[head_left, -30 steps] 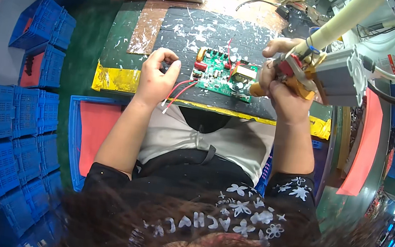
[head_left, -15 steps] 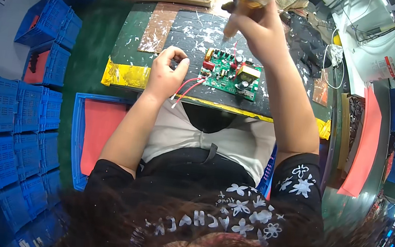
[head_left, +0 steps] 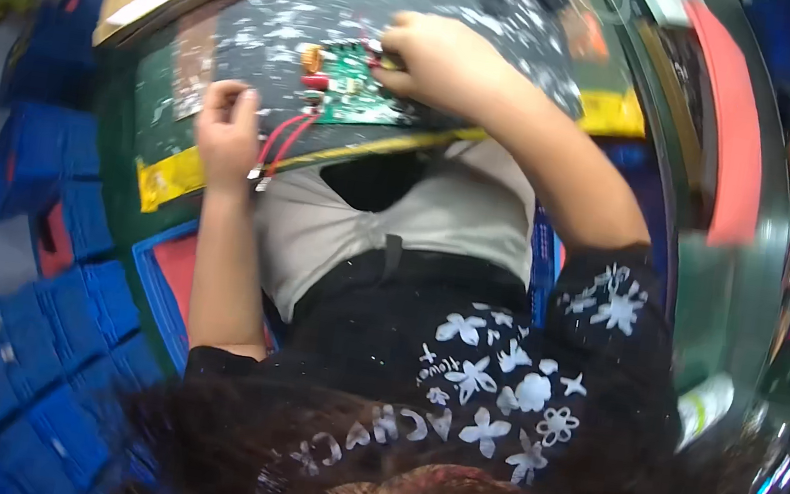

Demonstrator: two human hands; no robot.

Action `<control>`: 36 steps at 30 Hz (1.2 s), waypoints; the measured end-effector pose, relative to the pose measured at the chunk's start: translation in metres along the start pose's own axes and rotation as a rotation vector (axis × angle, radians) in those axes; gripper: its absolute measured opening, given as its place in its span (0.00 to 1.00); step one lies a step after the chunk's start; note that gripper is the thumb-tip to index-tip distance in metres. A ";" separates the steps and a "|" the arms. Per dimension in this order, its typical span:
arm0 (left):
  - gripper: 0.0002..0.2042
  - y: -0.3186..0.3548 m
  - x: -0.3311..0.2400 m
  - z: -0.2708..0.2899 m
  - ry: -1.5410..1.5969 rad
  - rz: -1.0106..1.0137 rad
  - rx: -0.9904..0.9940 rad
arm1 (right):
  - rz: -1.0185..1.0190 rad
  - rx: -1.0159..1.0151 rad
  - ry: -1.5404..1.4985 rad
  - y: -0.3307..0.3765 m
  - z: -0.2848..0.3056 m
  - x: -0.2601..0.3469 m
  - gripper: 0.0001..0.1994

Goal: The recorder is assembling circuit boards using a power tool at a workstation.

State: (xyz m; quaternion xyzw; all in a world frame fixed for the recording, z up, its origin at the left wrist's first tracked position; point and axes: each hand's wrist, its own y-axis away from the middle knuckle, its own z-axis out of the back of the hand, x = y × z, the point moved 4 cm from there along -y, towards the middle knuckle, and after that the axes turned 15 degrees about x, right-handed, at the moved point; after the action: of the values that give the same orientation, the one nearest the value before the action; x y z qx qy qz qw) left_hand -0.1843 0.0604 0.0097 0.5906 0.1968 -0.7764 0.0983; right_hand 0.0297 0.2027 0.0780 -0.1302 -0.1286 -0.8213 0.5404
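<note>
**Steadying the board while working its far edge**

Head view: I am pressing my right hand point(head_left: 440, 66), fingers curled shut, onto the far right edge of the green circuit board point(head_left: 351, 94) lying on the dark mat point(head_left: 274, 28). My left hand point(head_left: 228, 128) is resting loosely closed at the board's left, just beside the red wires point(head_left: 280, 142); whether it is pinching anything, I cannot tell. I judge that keeping the board flat and the wires slack matters most.

My right hand point(head_left: 441, 62) covers the right end of the green circuit board point(head_left: 351, 94), so what my fingers pinch there is hidden. The whole view is motion-blurred; the board's parts are perhaps capacitors. My left hand point(head_left: 228, 128) hides where the red wires point(head_left: 281, 138) end.
</note>
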 end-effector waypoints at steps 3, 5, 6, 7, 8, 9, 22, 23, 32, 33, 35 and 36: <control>0.01 -0.002 0.000 0.001 -0.063 -0.035 -0.039 | 0.008 -0.180 -0.094 0.055 0.018 -0.014 0.12; 0.02 -0.004 0.001 -0.007 -0.095 -0.045 -0.023 | -0.065 -0.307 -0.167 0.115 0.018 -0.039 0.11; 0.02 -0.002 0.000 -0.007 -0.098 -0.044 -0.028 | -0.122 -0.321 -0.206 0.146 0.019 -0.046 0.11; 0.02 -0.001 0.002 -0.004 -0.109 -0.052 -0.026 | -0.178 -0.338 -0.243 0.176 0.020 -0.050 0.10; 0.02 -0.002 0.003 -0.005 -0.114 -0.066 -0.023 | -0.262 -0.373 -0.261 0.206 0.012 -0.059 0.10; 0.02 0.000 0.000 -0.009 -0.144 -0.064 -0.007 | -0.345 -0.406 -0.281 0.236 -0.004 -0.068 0.10; 0.02 -0.006 0.001 -0.011 -0.359 -0.014 0.028 | -1.203 -0.465 -0.607 0.391 -0.251 -0.171 0.16; 0.02 -0.006 0.002 -0.010 -0.383 -0.009 0.033 | -1.173 -0.496 -0.623 0.384 -0.259 -0.174 0.16; 0.02 -0.005 0.002 -0.015 -0.382 -0.013 0.024 | -1.129 -0.367 -0.586 0.352 -0.297 -0.179 0.13; 0.02 -0.005 0.000 -0.013 -0.381 -0.012 0.020 | -1.118 -0.360 -0.592 0.348 -0.293 -0.176 0.13; 0.02 -0.005 -0.004 -0.013 -0.377 -0.009 0.019 | -1.116 -0.304 -0.585 0.345 -0.289 -0.171 0.13; 0.02 -0.006 -0.005 -0.016 -0.374 -0.002 0.027 | -1.120 -0.303 -0.583 0.346 -0.290 -0.171 0.13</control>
State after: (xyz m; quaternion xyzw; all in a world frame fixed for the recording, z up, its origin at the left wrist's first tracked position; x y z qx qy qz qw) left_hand -0.1716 0.0720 0.0119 0.4370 0.1655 -0.8753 0.1243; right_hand 0.3917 0.1142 -0.2282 -0.3359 -0.2013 -0.9187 -0.0511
